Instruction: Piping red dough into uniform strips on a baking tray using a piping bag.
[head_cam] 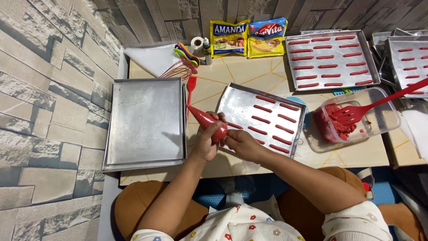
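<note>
Both arms reach forward from the lap and bend in toward each other. The left hand [204,143] is wrapped tight around the fat end of a red piping bag [207,121], and the right hand [238,143] pinches it from the other side. The bag's tip points up and left, between the empty tray [147,125] and the tray with red strips [243,107].

I noted a red filled piping bag [208,122], cone-shaped, tip pointing to ten o'clock, at the tilted tray's [240,107] eight-o'clock corner.
</note>
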